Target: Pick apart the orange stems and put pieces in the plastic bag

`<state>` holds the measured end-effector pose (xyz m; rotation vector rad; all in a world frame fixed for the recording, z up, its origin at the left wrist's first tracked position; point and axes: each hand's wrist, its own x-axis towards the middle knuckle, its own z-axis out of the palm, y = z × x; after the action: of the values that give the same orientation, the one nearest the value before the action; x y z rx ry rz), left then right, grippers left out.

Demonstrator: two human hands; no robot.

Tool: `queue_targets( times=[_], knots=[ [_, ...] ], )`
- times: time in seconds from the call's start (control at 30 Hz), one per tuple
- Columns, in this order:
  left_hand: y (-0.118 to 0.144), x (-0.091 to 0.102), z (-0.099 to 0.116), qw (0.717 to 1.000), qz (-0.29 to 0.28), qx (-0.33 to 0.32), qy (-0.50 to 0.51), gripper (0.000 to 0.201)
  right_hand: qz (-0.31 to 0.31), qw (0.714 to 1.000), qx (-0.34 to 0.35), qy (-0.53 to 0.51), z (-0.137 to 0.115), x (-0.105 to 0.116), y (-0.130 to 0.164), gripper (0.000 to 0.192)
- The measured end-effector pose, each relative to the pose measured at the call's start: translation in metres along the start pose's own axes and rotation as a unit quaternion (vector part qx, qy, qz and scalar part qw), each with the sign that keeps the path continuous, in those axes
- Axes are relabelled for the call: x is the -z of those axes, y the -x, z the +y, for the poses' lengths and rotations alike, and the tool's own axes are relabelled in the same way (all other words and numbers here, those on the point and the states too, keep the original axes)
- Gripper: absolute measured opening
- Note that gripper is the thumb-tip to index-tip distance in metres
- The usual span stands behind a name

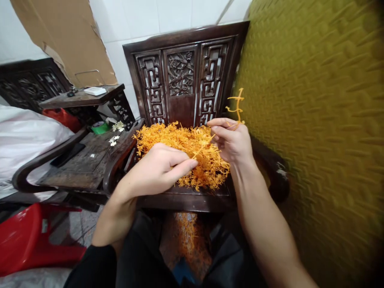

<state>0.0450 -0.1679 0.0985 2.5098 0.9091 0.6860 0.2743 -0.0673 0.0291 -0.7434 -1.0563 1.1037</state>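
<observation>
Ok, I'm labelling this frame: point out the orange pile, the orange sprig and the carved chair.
orange pile (pixel 183 142): head view, top middle.
orange sprig (pixel 237 105): head view, stem above right hand.
carved chair (pixel 180 74): head view, backrest's centre panel.

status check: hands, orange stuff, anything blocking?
Left hand pinching a thin orange plastic sprig over the heap of orange plastic sprigs on the dark carved wooden chair. Right hand shut on a branched orange sprig. Nothing blocking.

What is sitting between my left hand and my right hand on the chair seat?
In the head view, the heap of orange plastic sprigs lies between the left hand and right hand.
</observation>
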Motion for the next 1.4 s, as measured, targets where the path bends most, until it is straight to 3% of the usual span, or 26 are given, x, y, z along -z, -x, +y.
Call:
queue_targets(
  times=[0.1,0.2,0.27,0.37,0.43,0.63,0.73,0.83,0.9,1.0,1.13,1.2,1.27,1.4],
  knots=[
    [0.015,0.017,0.001,1.0,0.026,0.011,0.002,0.039,0.053,0.998,0.023,0.009,0.01,0.023,-0.015,0.015],
    [0.016,0.027,-0.02,0.979,0.189,0.078,-0.005,0.03,0.047,0.996,0.072,0.009,0.007,0.034,-0.019,0.029],
    [0.005,0.023,-0.043,0.961,0.244,0.117,0.059,0.03,0.006,0.996,0.084,0.011,0.0,0.028,-0.012,0.035],
    [-0.018,0.008,-0.068,0.938,0.234,0.127,0.223,0.029,-0.053,0.996,0.072,0.005,-0.01,0.008,0.003,0.033],
    [-0.028,0.0,-0.074,0.927,0.207,0.123,0.287,0.032,-0.074,0.995,0.072,-0.007,-0.014,-0.003,0.012,0.031],
    [-0.034,0.001,-0.072,0.898,0.213,0.148,0.354,0.013,-0.089,0.991,0.099,0.024,-0.016,-0.007,0.021,0.028],
    [-0.036,0.005,-0.076,0.892,0.201,0.14,0.38,0.02,-0.087,0.986,0.128,0.059,-0.013,-0.006,0.022,0.024],
    [-0.04,0.001,-0.079,0.885,0.191,0.134,0.404,0.039,-0.099,0.982,0.137,0.088,-0.011,-0.007,0.023,0.02],
    [-0.042,-0.005,-0.078,0.894,0.194,0.143,0.377,0.047,-0.104,0.979,0.137,0.106,-0.013,-0.008,0.024,0.019],
    [-0.045,-0.016,-0.073,0.939,0.206,0.127,0.245,0.051,-0.128,0.972,0.14,0.14,-0.016,-0.01,0.026,0.018],
    [-0.048,-0.028,-0.069,0.983,0.165,0.014,0.085,0.071,-0.176,0.968,0.126,0.128,-0.015,-0.014,0.027,0.021],
    [-0.051,-0.034,-0.071,0.986,0.149,-0.033,0.068,0.076,-0.172,0.975,0.116,0.084,-0.01,-0.018,0.026,0.022],
    [-0.054,-0.042,-0.074,0.983,0.171,-0.046,0.058,0.071,-0.158,0.981,0.101,0.057,-0.004,-0.025,0.026,0.023],
    [-0.059,-0.057,-0.078,0.965,0.247,0.025,0.08,0.06,-0.129,0.984,0.106,0.066,0.003,-0.037,0.026,0.025]
  ],
)
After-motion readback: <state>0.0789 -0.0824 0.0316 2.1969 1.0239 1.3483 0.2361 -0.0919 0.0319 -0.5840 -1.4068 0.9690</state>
